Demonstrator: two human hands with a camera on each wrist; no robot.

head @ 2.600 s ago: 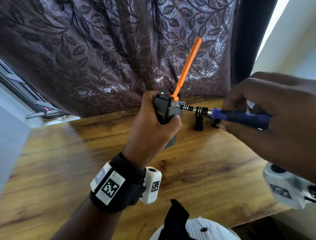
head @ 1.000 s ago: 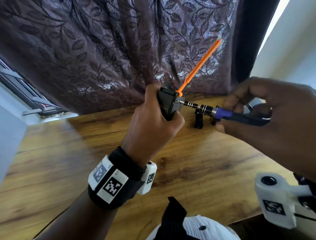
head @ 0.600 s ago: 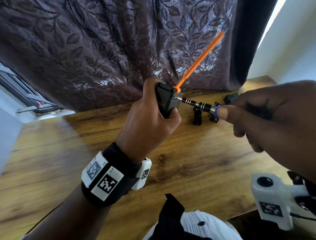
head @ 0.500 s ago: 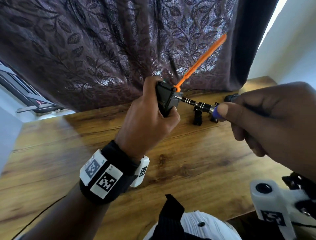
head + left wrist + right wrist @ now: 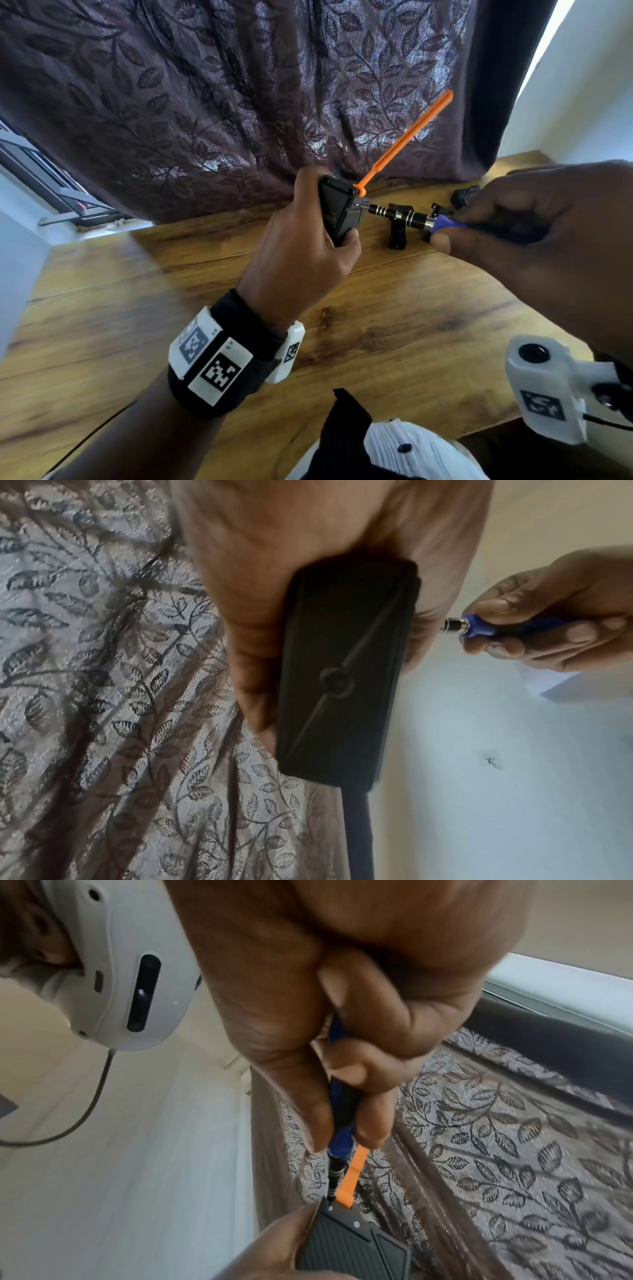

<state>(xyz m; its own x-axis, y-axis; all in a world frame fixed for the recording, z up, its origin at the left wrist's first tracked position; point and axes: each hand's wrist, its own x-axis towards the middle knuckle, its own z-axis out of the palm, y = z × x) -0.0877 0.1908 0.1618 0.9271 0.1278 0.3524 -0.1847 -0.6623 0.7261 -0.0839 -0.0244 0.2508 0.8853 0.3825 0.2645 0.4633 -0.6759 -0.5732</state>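
Behind the fingers of both hands hangs a leaf-patterned curtain [image 5: 239, 102], and beneath them lies a wooden table [image 5: 376, 325]. 1 small black part [image 5: 397, 231] stands on the table just below the tool's shaft. A 2nd dark piece [image 5: 460, 197] sits farther back, half hidden by the right hand's knuckles.

Most of the screwdriver [image 5: 407, 216] handle is buried in the right hand [image 5: 534, 240] — only its blue front end and ringed metal shaft show.

The left hand [image 5: 301, 253] wraps thumb and fingers round a black case [image 5: 337, 209], held upright above the table with its lower end covered by the palm. An orange strip [image 5: 406, 137] slants up from the case's top, away from the fingers. The right thumb and fingertips pinch the handle, and the tip meets the case's upper corner — beside the strip's root.
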